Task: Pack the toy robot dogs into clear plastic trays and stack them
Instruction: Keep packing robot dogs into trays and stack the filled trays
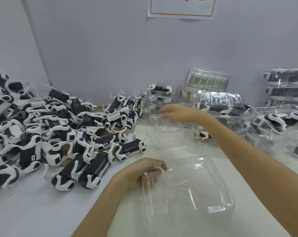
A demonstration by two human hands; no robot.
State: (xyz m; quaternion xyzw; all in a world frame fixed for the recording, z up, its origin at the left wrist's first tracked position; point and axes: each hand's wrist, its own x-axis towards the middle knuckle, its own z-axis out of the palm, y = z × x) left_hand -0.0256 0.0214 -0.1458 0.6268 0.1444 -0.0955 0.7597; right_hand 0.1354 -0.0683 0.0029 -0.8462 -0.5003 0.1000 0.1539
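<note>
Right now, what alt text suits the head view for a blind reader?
A person's left hand grips the near clear tray while the right hand holds a farther tray by its rim, both empty. Loose toy robot dogs pile at left; packed trays stack at right.

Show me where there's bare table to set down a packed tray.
Widest bare table is the near-left corner, between the dog pile and the left forearm. A narrow strip lies between pile and the far empty tray. Crowded: packed trays on the right, near tray in front.
</note>
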